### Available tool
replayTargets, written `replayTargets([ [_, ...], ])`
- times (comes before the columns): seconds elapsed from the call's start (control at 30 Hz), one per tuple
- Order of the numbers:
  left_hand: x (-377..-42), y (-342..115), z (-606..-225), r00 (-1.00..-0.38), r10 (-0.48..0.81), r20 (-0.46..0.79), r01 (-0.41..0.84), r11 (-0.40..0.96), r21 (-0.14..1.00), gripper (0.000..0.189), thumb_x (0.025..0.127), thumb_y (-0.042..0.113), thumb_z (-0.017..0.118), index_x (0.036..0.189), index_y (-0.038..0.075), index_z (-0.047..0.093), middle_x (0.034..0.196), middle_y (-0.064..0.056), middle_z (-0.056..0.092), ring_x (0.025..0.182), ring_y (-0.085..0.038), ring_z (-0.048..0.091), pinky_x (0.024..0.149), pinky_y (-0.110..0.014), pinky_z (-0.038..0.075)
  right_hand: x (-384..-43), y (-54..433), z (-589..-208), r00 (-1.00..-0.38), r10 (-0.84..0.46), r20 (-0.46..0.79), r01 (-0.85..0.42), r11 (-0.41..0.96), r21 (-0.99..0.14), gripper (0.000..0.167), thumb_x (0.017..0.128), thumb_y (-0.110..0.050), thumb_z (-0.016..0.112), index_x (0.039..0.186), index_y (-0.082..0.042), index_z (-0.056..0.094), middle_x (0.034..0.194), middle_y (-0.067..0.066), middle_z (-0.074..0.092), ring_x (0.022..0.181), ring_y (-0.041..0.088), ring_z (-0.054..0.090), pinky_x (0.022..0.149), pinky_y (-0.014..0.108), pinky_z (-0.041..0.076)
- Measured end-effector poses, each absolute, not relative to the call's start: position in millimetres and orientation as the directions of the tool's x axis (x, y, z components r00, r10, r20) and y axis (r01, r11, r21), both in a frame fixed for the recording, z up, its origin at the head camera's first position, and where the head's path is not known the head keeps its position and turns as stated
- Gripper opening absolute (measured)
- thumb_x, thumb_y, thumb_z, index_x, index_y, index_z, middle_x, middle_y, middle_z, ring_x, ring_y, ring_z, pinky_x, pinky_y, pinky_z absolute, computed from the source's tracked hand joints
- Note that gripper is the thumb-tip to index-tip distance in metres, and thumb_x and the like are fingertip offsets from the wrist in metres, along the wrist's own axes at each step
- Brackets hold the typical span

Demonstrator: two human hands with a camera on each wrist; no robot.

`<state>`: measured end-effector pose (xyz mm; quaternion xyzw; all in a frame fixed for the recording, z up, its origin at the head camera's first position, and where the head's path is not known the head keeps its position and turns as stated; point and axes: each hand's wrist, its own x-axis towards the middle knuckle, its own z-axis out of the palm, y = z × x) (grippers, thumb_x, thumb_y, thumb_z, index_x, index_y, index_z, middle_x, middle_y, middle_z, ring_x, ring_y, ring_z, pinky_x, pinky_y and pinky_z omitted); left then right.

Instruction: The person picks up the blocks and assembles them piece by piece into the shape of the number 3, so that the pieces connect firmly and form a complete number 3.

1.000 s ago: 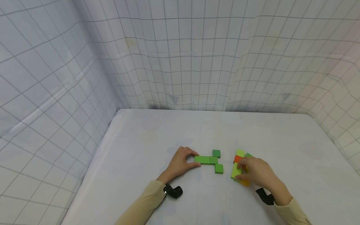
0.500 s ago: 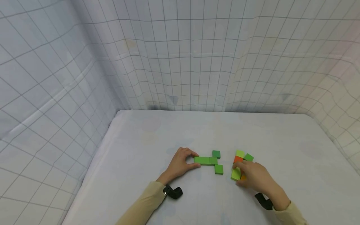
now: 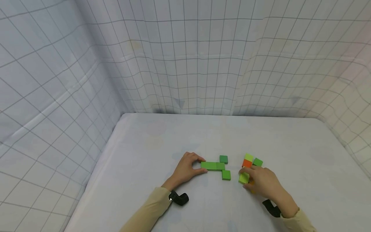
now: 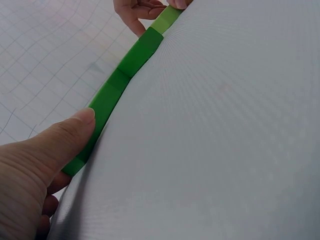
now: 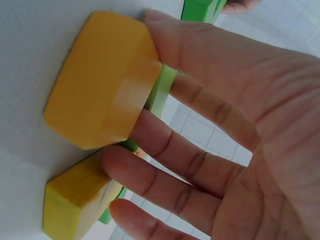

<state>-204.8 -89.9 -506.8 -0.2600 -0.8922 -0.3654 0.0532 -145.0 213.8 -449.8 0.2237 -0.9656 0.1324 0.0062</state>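
My left hand (image 3: 185, 167) pinches the left end of a row of green blocks (image 3: 209, 166) between thumb and index finger. In the left wrist view, the thumb lies along the side of the green block (image 4: 106, 102). My right hand (image 3: 265, 182) holds a lime-green block (image 3: 244, 178) between thumb and index finger, at the near end of a cluster. An orange block (image 5: 100, 80) and a yellow block (image 5: 75, 200) sit close to its fingers in the right wrist view. The hand partly hides the cluster in the head view.
A dark green block (image 3: 223, 159) and a green block (image 3: 226, 175) stand by the row's right end. An orange-red block (image 3: 247, 163), a lime block (image 3: 249, 157) and a green block (image 3: 257, 162) lie beyond my right hand. White table (image 3: 162, 138), grid-patterned curtain (image 3: 185, 64) behind.
My right hand has shifted slightly toward the near side, its index finger moving onto the lime-green block. The green block behind it is now uncovered. My left hand stays in place.
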Motion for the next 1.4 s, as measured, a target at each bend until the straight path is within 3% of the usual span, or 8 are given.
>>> replayTargets([
  [0.17, -204, -90, -509, -0.855, 0.424, 0.299, 0.512, 0.597, 0.618, 0.036, 0.076, 0.042, 0.079, 0.104, 0.021, 0.07, 0.099, 0.012, 0.061, 0.093, -0.01, 0.046, 0.083, -0.031, 0.04, -144, 215, -450, -0.908, -0.418, 0.038, -0.412, 0.869, -0.273, 0.044, 0.068, -0.023, 0.086, 0.108, -0.017, 0.068, 0.076, -0.01, 0.051, 0.062, 0.004, 0.043, 0.055, 0.028, 0.037],
  [0.37, -204, -89, -509, -0.854, 0.429, 0.293, 0.512, 0.597, 0.618, 0.037, 0.076, 0.043, 0.078, 0.105, 0.021, 0.07, 0.1, 0.012, 0.061, 0.094, -0.01, 0.046, 0.084, -0.03, 0.04, -136, 218, -445, -0.921, -0.379, -0.088, -0.326, 0.875, -0.359, 0.061, 0.068, -0.019, 0.085, 0.124, -0.012, 0.06, 0.079, -0.01, 0.053, 0.07, 0.008, 0.049, 0.066, 0.034, 0.043],
  [0.53, -204, -90, -507, -0.855, 0.423, 0.299, 0.511, 0.594, 0.621, 0.037, 0.075, 0.042, 0.079, 0.104, 0.021, 0.07, 0.099, 0.011, 0.061, 0.093, -0.01, 0.046, 0.083, -0.031, 0.04, -131, 223, -443, -0.926, -0.359, -0.122, -0.286, 0.873, -0.395, 0.067, 0.069, -0.02, 0.085, 0.128, -0.011, 0.056, 0.087, -0.006, 0.056, 0.076, 0.01, 0.052, 0.072, 0.036, 0.047],
  [0.7, -204, -91, -507, -0.856, 0.422, 0.299, 0.51, 0.593, 0.622, 0.037, 0.075, 0.043, 0.078, 0.105, 0.022, 0.07, 0.098, 0.013, 0.061, 0.092, -0.009, 0.046, 0.083, -0.03, 0.04, -126, 227, -442, -0.93, -0.347, -0.123, -0.268, 0.867, -0.42, 0.057, 0.067, -0.015, 0.086, 0.117, -0.01, 0.061, 0.097, -0.002, 0.06, 0.081, 0.013, 0.055, 0.073, 0.036, 0.049],
  [0.97, -205, -89, -509, -0.859, 0.423, 0.288, 0.503, 0.59, 0.632, 0.037, 0.075, 0.042, 0.079, 0.105, 0.023, 0.07, 0.099, 0.013, 0.06, 0.093, -0.009, 0.045, 0.084, -0.03, 0.039, -121, 228, -445, -0.932, -0.353, -0.086, -0.284, 0.855, -0.433, 0.034, 0.068, -0.009, 0.085, 0.094, -0.014, 0.063, 0.084, -0.009, 0.056, 0.073, 0.009, 0.05, 0.066, 0.03, 0.046],
  [1.4, -203, -88, -509, -0.866, 0.419, 0.273, 0.489, 0.598, 0.635, 0.037, 0.075, 0.043, 0.079, 0.105, 0.023, 0.07, 0.1, 0.013, 0.061, 0.093, -0.009, 0.045, 0.084, -0.03, 0.04, -117, 207, -448, -0.939, -0.339, -0.063, -0.303, 0.898, -0.319, 0.032, 0.066, -0.028, 0.087, 0.087, -0.017, 0.066, 0.072, -0.014, 0.051, 0.062, 0.008, 0.042, 0.06, 0.028, 0.04],
])
